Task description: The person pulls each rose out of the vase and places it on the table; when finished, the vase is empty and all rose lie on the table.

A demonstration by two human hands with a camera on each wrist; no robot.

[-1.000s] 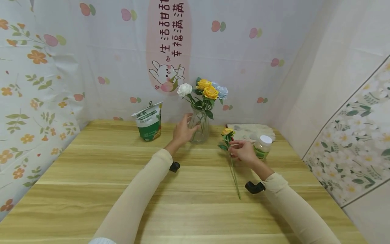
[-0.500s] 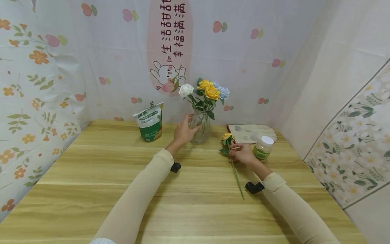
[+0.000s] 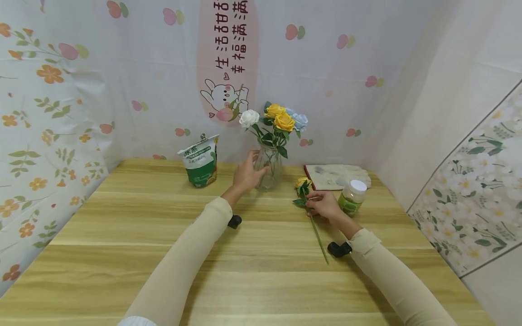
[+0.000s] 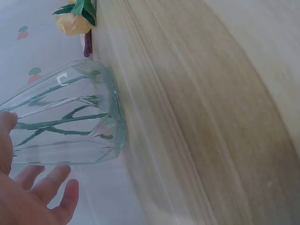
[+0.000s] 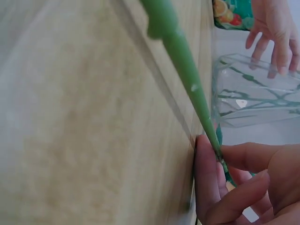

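Observation:
A glass vase [image 3: 270,174] stands upright near the back of the table with white, yellow and light blue artificial roses [image 3: 281,120] in it. My left hand [image 3: 246,174] holds the vase from its left side, thumb in front and fingers toward the back. In the left wrist view, stems show through the clear glass. To the right, my right hand [image 3: 324,204] pinches the green stem of a single yellow rose [image 3: 303,182] between thumb and fingers. Its stem end [image 3: 324,253] points toward the near side. Close up, the right wrist view shows the stem [image 5: 187,70] leading into the fingertips.
A green and white pouch [image 3: 200,165] with a clip on top stands left of the vase. White work gloves [image 3: 336,175] lie at the back right. A lidded jar [image 3: 352,199] is close beside my right hand. Patterned cloth [image 3: 163,90] hangs behind the table.
The rose in my right hand has tilted slightly, its stem end swinging a little to the right. My left hand stays at the vase.

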